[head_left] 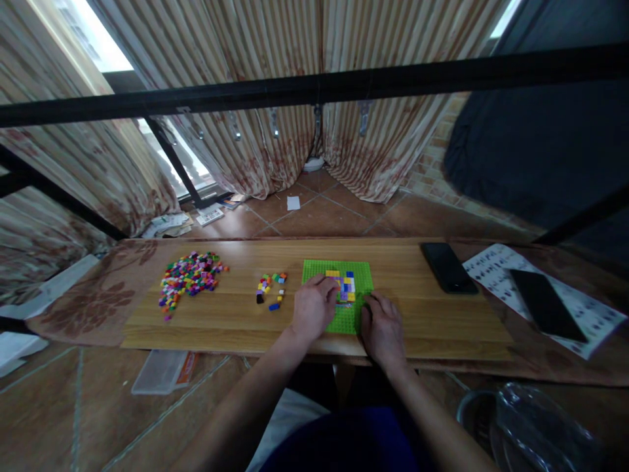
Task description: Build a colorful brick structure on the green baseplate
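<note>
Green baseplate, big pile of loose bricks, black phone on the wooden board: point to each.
Green baseplate (313,267): head view, bare upper-left corner.
Pile of loose bricks (189,275): head view, middle of the heap.
Black phone (448,267): head view, centre of its screen.

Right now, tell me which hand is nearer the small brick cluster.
Left. The left hand rests right of the small brick cluster; the right hand lies farther right, on the green baseplate.

Palms down, left hand (314,307) beside right hand (382,326), forearms extended
</note>
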The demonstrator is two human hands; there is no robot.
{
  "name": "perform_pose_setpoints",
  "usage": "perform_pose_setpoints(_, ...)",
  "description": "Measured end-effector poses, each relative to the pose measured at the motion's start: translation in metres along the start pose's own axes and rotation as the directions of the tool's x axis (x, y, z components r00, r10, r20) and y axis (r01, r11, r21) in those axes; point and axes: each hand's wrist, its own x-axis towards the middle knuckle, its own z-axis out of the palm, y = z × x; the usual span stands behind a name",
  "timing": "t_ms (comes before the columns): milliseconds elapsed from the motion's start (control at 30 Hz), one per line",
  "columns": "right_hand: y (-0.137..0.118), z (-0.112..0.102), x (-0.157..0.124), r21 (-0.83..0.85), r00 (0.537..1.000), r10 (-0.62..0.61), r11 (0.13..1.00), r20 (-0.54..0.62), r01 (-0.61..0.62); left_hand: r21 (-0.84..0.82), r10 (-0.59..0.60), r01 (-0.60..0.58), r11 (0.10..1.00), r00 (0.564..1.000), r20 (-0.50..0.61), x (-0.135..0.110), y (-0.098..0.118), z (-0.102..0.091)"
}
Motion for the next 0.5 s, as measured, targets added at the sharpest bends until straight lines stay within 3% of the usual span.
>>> perform_pose_setpoints(100, 0.0, 0.0, 0.0, -0.001, 1.0, 0.0, 1.0, -0.007, 0.0, 0.025, 0.009, -0.01, 1.0, 1.0, 0.011, 0.001, 0.0, -0.001)
perform_pose_setpoints(500, -0.002, -0.002, 0.0, 0.011, 1.0, 0.018, 1.0, 0.006, -0.018, 0.379, 0.101, -0.139, 0.915, 0.988, 0.12, -0.018, 0.014, -0.007)
